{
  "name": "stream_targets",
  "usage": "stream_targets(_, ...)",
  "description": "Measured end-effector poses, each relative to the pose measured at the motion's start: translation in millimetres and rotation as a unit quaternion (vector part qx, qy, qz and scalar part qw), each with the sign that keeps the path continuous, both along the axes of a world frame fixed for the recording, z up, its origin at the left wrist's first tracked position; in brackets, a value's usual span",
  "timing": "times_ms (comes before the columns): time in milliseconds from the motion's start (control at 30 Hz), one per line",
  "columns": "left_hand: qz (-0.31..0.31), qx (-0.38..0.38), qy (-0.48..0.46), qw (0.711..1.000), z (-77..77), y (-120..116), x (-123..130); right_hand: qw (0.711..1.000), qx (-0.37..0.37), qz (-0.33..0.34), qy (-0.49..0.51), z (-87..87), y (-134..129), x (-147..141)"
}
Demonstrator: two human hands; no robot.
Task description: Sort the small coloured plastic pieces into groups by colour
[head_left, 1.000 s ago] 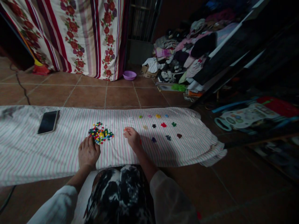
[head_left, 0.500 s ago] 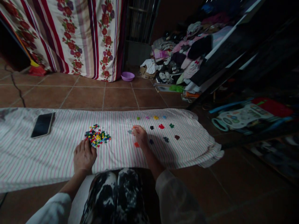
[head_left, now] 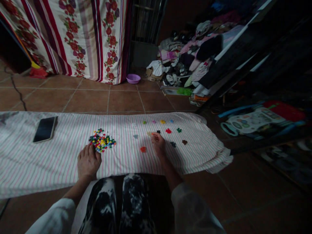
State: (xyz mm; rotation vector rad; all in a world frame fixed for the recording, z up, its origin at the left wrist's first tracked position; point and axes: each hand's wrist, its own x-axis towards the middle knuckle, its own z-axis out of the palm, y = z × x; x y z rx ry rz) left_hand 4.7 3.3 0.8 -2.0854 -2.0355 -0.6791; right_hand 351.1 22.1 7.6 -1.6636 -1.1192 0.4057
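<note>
My left hand point(head_left: 89, 161) lies on the striped cloth with its fingers stretched out, their tips at the near edge of a mixed pile of small coloured pieces point(head_left: 102, 142). Further right, my right hand point(head_left: 159, 144) pinches a small orange piece point(head_left: 152, 133) between thumb and fingers. Just beyond its fingertips is a pale beige cluster point(head_left: 149, 133), and a black cluster point(head_left: 158, 131) shows behind the hand. Around it lie an orange cluster point(head_left: 143, 149), a grey one point(head_left: 136, 136), a red one point(head_left: 168, 131) and a dark blue-grey one point(head_left: 173, 144).
A phone point(head_left: 45, 129) rests on the left part of the striped cloth point(head_left: 60, 162). More clusters sit at the right, among them green point(head_left: 179, 130), brown point(head_left: 184, 142) and yellow point(head_left: 162, 122). A purple basin point(head_left: 133, 79) and heaped clothes point(head_left: 185, 55) are on the floor beyond.
My right hand has moved right, from beside the grey cluster to the beige and black ones, still pinching the orange piece. The orange cluster is now fully exposed. My left hand stays by the pile.
</note>
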Motion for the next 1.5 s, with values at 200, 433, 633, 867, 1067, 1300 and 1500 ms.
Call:
stream_targets(200,0.003,-0.004,-0.001,1.0,1.7,-0.5,0.6,0.999,-0.032,0.026,0.013,-6.8,-21.8,-5.6)
stream_targets(433,0.001,0.01,-0.025,1.0,-1.5,0.3,0.1,0.995,-0.071,0.063,-0.038,-24.4,-51.5,-30.6)
stream_targets(633,0.007,-0.009,0.001,1.0,-1.8,0.8,-0.9,0.99,-0.055,0.076,-0.108,-17.3,-55.4,-40.4)
stream_targets(867,0.003,-0.011,0.001,1.0,-0.2,0.2,-0.8,0.981,-0.067,0.089,-0.159,-13.0,-50.1,-44.5)
stream_targets(1067,0.003,-0.009,0.002,1.0,-0.4,0.5,-1.0,0.974,-0.066,0.078,-0.203,-16.2,-51.0,-46.8)
stream_targets(1300,0.004,-0.003,0.023,1.0,1.0,0.5,-0.7,0.963,-0.043,0.078,-0.253,-21.0,-51.4,-46.9)
stream_targets(1500,0.005,-0.005,0.015,1.0,2.0,0.1,-0.3,0.956,-0.032,0.075,-0.283,-22.6,-52.0,-49.7)
